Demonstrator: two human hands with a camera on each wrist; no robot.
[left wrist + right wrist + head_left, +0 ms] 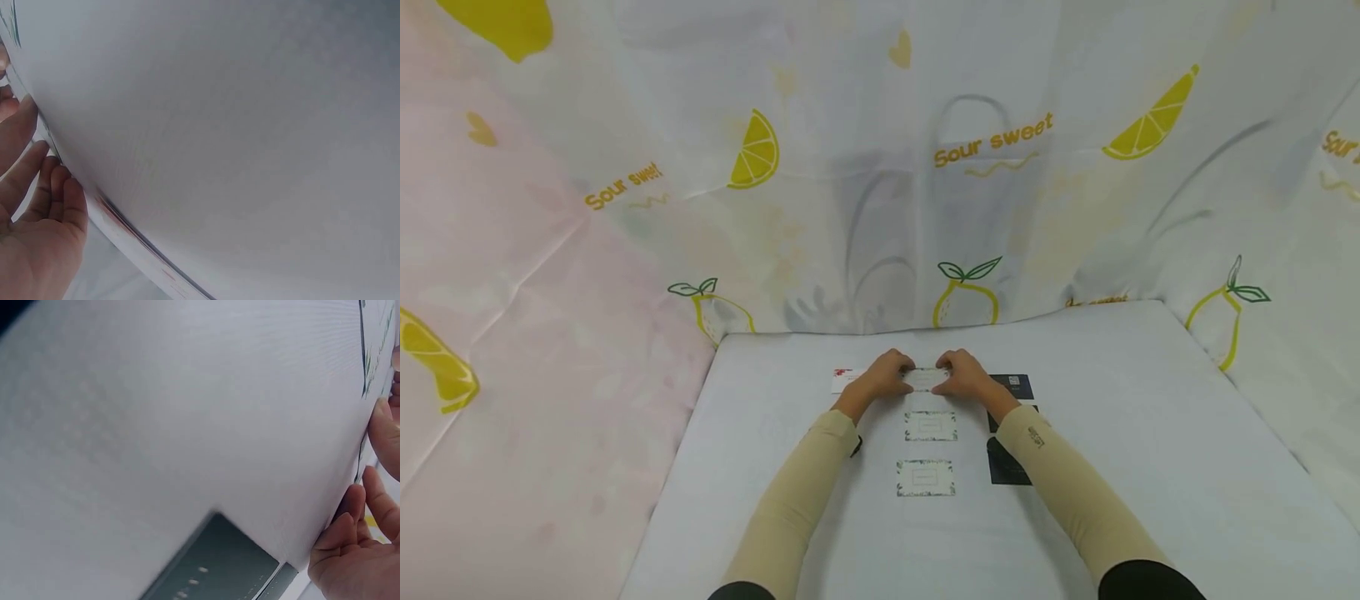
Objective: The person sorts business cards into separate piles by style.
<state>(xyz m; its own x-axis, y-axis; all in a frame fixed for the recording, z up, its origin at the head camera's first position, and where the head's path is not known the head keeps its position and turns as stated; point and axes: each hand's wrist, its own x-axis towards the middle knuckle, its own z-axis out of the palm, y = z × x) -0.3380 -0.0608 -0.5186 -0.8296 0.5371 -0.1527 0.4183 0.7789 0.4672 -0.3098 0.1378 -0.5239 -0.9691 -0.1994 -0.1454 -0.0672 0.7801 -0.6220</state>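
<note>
We're mid-placement, by the look of it: both hands sit on the top card [927, 379] at the far end of the middle column on the table [1150, 467], two matching cards [929, 426] lined up below it. Left hand [886, 377] pinches the card's left edge, right hand [964, 375] its right edge, fingers curled onto it. Dark cards [1012, 385] lie just right, a white card [844, 380] just left. Wrist views show fingers [59, 187] along a card edge. Next move likely calls for squaring it with the column, then letting go.
</note>
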